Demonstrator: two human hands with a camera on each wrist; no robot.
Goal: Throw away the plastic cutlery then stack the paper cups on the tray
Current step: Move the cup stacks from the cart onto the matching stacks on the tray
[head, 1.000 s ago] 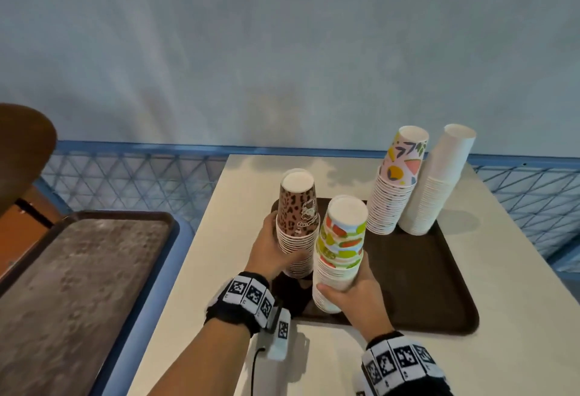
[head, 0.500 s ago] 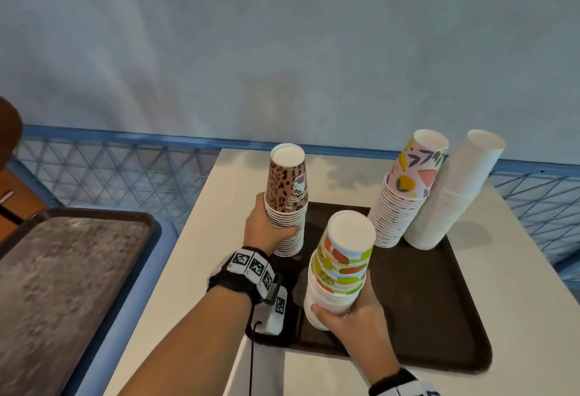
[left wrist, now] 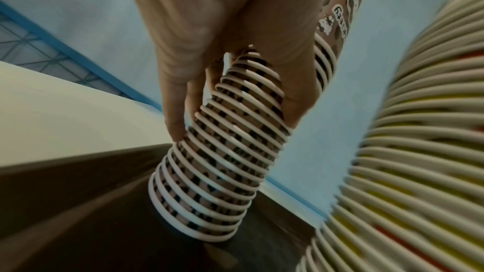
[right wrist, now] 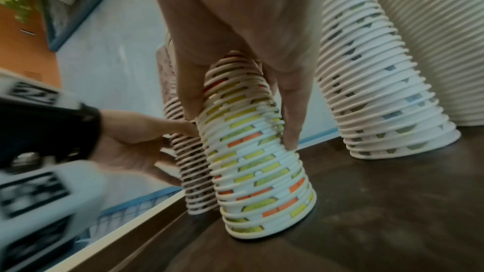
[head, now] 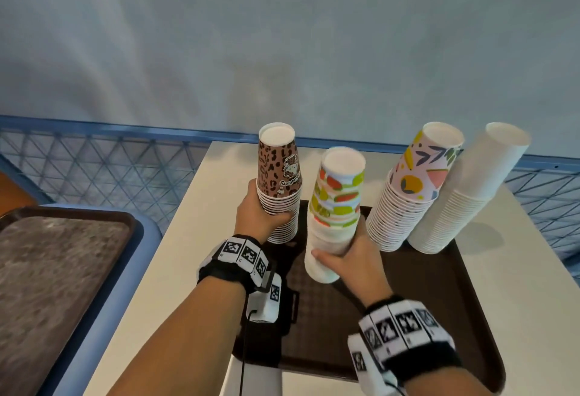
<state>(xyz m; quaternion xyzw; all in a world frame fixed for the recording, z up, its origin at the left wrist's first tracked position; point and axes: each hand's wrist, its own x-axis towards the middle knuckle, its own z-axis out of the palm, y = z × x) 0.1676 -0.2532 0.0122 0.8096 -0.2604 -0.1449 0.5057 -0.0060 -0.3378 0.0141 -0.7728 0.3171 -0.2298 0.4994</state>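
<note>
My left hand [head: 262, 218] grips a leopard-print stack of upturned paper cups [head: 278, 182] at the far left corner of the dark brown tray [head: 439, 307]. In the left wrist view its fingers [left wrist: 180, 98] wrap this stack [left wrist: 225, 160], whose base sits on or just over the tray. My right hand [head: 348, 259] holds the green-and-orange patterned stack [head: 337, 207] beside it; the right wrist view shows that stack [right wrist: 261, 173] tilted with its base near the tray surface [right wrist: 366, 214]. A pastel patterned stack [head: 408, 194] and a plain white stack [head: 464, 194] lean at the tray's far right.
The tray lies on a cream table [head: 188, 270] against a grey wall, with a blue mesh rail [head: 94, 169] behind. A second brown tray [head: 53, 270] rests on a blue surface to the left. No cutlery is in view.
My right hand has carried the green-and-orange stack further onto the tray, up close beside the leopard stack. My left hand and its stack shifted toward the far left corner.
</note>
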